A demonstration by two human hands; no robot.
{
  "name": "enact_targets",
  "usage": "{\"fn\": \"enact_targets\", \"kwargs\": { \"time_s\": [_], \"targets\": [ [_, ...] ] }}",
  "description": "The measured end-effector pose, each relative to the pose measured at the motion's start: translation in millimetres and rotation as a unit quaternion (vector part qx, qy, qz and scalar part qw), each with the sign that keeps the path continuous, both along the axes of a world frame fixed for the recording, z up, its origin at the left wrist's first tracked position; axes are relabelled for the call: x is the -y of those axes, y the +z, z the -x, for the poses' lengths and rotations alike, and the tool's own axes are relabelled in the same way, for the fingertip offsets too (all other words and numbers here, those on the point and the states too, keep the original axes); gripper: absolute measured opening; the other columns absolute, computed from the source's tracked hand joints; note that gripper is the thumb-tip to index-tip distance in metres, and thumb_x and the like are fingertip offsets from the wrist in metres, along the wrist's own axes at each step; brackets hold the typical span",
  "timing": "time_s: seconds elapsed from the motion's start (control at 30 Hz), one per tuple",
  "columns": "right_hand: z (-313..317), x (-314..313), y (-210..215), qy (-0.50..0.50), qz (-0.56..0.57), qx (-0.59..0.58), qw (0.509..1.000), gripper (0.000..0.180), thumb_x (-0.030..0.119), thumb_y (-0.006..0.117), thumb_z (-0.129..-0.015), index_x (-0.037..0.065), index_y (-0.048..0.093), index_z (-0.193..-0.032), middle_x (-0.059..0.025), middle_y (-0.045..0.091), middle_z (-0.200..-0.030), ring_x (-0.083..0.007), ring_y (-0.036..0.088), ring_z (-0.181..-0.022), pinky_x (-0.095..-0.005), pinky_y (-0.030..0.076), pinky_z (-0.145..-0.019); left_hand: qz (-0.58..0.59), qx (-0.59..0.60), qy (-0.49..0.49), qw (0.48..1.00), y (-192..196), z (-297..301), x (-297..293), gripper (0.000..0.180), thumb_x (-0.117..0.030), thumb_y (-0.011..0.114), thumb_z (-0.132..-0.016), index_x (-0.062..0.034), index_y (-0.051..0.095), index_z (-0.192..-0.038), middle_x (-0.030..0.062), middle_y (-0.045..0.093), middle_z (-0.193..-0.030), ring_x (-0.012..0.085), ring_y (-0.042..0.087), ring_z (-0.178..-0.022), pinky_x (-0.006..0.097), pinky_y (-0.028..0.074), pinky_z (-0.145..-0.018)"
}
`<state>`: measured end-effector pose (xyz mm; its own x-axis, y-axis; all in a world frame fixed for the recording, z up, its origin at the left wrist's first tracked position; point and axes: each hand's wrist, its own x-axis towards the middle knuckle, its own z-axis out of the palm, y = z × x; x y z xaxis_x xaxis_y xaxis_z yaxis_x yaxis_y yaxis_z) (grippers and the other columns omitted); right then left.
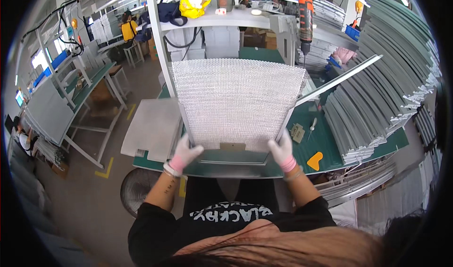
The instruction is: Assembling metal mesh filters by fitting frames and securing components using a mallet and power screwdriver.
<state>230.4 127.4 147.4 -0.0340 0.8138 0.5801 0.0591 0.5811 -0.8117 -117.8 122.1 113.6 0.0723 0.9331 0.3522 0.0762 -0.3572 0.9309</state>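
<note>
— Gloves on both hands, white with pink cuffs. What does the head view show them gripping?

— 1 silver mesh filter panel (pixel 237 107), held tilted up off the green bench top (pixel 330 139). The left hand (pixel 185 152) clasps its lower left corner at about 7 o'clock of the panel, and the right hand (pixel 282 150) clasps the lower right corner at about 5 o'clock. Both hands are clenched on the frame edge, fingers wrapped over it.

— Where does the panel sit in the picture?

— Dead centre, its top edge toward 12 o'clock, its bottom edge just above the near rim of the bench. A small brass-coloured tab (pixel 232 147) shows at the middle of that bottom edge, between the 2 hands.

— What lies around it?

— At 9 o'clock of the panel, a flat grey sheet (pixel 153 127) rests on the bench, just beside the left hand. At 3 o'clock, a big fanned stack of grey metal strips (pixel 373 111) fills the right side. Near the right hand, at about 4 o'clock, lie a small screwdriver (pixel 312 127) and an orange plastic piece (pixel 315 161). An orange power screwdriver (pixel 305 12) hangs at 1 o'clock, above the panel's top right corner.

— Anything farther off?

— A yellow bag (pixel 194 0) on the shelf at 12 o'clock, a round fan (pixel 135 187) on the floor at 7 o'clock, and another person in a yellow top (pixel 127 28) well apart at 10 o'clock.
</note>
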Motion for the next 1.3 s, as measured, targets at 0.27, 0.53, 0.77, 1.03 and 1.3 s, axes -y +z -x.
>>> {"fn": "enact_targets", "kwargs": {
  "time_s": [0.27,0.53,0.77,1.03,1.3],
  "targets": [
    [3.5,-26.1,74.7,-0.042,0.000,-0.069,0.997,0.001,0.002,0.056,-0.093,0.001,0.057,-0.092,0.0029,0.056,-0.082,-0.0022,0.045,-0.073,-0.0216,0.042,-0.067,-0.133,0.127,0.007,0.983,96.5,-20.3,-29.6,0.024,0.000,0.053,-0.093,0.0030,0.058,-0.116,0.0023,0.064,-0.107,0.0045,0.056,-0.090,0.021,0.044,-0.080],
    [5.7,-10.8,-0.3,-0.105,0.035,0.026,0.993,0.022,0.011,0.055,-0.092,-0.001,0.059,-0.110,-0.0058,0.063,-0.099,-0.0126,0.057,-0.090,-0.0286,0.046,-0.083,-0.060,0.098,0.101,0.988,24.7,-25.8,0.9,0.024,-0.004,0.056,-0.090,0.0009,0.057,-0.114,-0.0021,0.061,-0.095,0.0036,0.050,-0.079,0.021,0.043,-0.072],
    [-8.0,-11.5,-1.0,0.057,0.122,-0.014,0.991,0.030,0.010,0.063,-0.091,-0.002,0.058,-0.117,-0.0045,0.064,-0.111,-0.0122,0.059,-0.099,-0.0303,0.046,-0.090,0.057,0.092,-0.073,0.991,5.6,-1.7,5.1,0.039,-0.006,0.062,-0.088,-0.0006,0.054,-0.126,0.0009,0.060,-0.108,0.0088,0.054,-0.092,0.025,0.046,-0.079],
    [-16.9,-11.7,-47.4,0.199,0.257,-0.004,0.946,0.072,0.017,0.082,-0.077,-0.002,0.045,-0.136,-0.0076,0.055,-0.130,-0.0179,0.051,-0.120,-0.0349,0.040,-0.103,0.134,-0.057,-0.201,0.969,-18.5,10.2,3.7,0.065,-0.008,0.078,-0.078,-0.0010,0.048,-0.135,0.0071,0.057,-0.128,0.0183,0.051,-0.119,0.033,0.040,-0.103],
    [-21.8,-20.0,-10.6,0.254,0.328,0.099,0.904,0.067,0.018,0.080,-0.078,-0.001,0.050,-0.134,-0.0079,0.056,-0.131,-0.0186,0.050,-0.121,-0.0354,0.038,-0.106,0.209,-0.056,-0.222,0.951,6.7,16.6,-3.6,0.063,-0.010,0.074,-0.081,0.0014,0.047,-0.137,0.0085,0.054,-0.133,0.0186,0.048,-0.123,0.034,0.038,-0.106]
  ]
}}
